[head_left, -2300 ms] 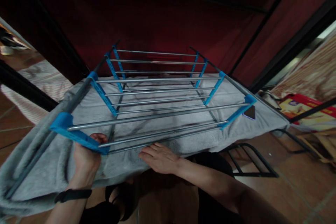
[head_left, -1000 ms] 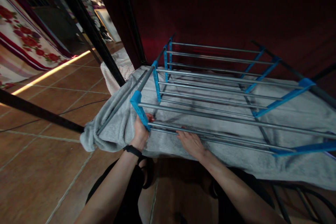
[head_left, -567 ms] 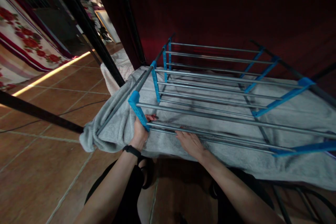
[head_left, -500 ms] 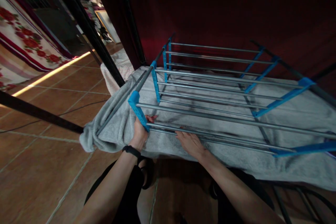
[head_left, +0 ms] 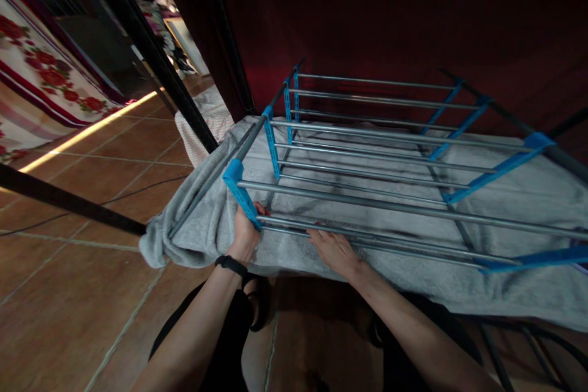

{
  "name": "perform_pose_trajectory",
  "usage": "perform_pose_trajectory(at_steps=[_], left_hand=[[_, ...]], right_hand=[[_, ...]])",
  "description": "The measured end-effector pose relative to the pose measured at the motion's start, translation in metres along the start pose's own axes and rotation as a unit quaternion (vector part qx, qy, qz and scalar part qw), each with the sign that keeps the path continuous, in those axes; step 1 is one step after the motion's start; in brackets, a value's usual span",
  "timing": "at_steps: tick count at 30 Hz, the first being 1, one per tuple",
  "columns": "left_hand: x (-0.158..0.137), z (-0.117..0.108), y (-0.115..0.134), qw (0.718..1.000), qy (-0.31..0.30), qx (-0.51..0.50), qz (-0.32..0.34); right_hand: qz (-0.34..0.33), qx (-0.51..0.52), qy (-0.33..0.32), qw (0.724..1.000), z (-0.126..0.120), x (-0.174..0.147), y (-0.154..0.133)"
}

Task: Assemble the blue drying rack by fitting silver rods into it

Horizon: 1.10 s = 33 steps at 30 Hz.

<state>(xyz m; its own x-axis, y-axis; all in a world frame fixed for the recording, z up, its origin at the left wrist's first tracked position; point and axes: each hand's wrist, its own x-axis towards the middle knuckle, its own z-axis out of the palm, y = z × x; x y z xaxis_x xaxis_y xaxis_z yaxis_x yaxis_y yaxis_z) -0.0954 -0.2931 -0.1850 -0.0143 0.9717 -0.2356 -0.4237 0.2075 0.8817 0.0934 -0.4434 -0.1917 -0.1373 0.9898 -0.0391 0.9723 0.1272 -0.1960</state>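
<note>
A shoe rack of grey metal tubes with blue plastic brackets lies on a grey blanket. My left hand is closed around the lower end of the near left blue bracket, with fingertips showing behind it. A black band circles that wrist. My right hand is at the lowest near tubes, to the right of my left one. Its fingers are together and bent at the tube, their tips partly hidden.
Dark metal posts stand on the left, over a tiled floor with a thin cable. Behind the rack rises a dark red panel. A floral cloth hangs at far left. Black tubing shows at lower right.
The fingertips of my left hand have drawn in slightly toward the blue bracket. My right hand and the rack look the same.
</note>
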Motion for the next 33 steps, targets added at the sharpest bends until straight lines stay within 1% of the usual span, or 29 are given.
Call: perform_pose_trajectory(at_steps=[5, 10, 12, 20, 27, 33], left_hand=[[-0.0006, 0.0, -0.0003, 1.0, -0.001, -0.015, 0.003], [0.0004, 0.0035, 0.0034, 0.999, 0.028, -0.043, -0.008], [-0.0005, 0.0047, 0.005, 0.998, 0.03, -0.058, -0.016], [-0.0045, 0.0034, 0.0043, 0.995, 0.009, -0.088, -0.035], [-0.005, 0.0037, -0.0013, 0.996, 0.008, -0.09, -0.018], [-0.0045, 0.0036, -0.0035, 0.996, -0.017, -0.085, 0.005]], right_hand=[[0.004, 0.005, -0.01, 1.0, -0.0019, 0.0004, -0.0003], [0.006, 0.002, -0.018, 1.0, -0.0037, 0.0002, -0.0011], [0.004, -0.002, -0.017, 1.0, -0.0043, -0.0005, -0.0012], [0.0, -0.006, 0.0, 1.0, -0.0012, -0.0022, 0.0002], [0.013, -0.011, -0.007, 1.0, -0.0009, -0.0022, -0.0011], [0.02, -0.007, -0.013, 1.0, -0.0064, -0.0019, -0.0035]])
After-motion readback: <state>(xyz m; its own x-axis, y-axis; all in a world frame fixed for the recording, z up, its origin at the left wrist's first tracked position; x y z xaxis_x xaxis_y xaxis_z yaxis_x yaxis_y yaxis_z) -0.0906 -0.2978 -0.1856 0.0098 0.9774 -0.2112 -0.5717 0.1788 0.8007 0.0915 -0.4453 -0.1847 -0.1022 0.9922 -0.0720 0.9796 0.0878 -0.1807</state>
